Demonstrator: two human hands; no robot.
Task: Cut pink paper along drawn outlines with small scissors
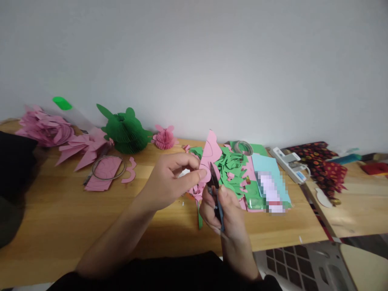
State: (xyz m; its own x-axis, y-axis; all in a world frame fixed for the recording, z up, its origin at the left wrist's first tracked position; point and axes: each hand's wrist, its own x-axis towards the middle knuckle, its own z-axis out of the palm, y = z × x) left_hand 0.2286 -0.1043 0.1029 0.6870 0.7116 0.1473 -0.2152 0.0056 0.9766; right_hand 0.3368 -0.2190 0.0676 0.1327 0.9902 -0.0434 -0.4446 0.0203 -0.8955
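Between thumb and fingers, my left hand [169,178] pinches a piece of pink paper [211,149] with a scalloped edge and a drawn curved line. My right hand [226,206] is closed around a pair of scissors [216,180], with dark blades pointing up and away from me. The blades lie against the right side of the pink paper. Behind and below both hands spreads a pile of green and pink paper scraps [232,167]. A thin green strip [200,216] lies just under my right hand.
On the left stand a green honeycomb paper figure [125,129], a small pink one [165,137] and folded pink paper [45,125]. A metal ring [123,169] rests on pink cutouts [103,178]. To the right are tape [243,148], blue paper [266,165], a power strip [289,163] and patterned cloth [315,155].
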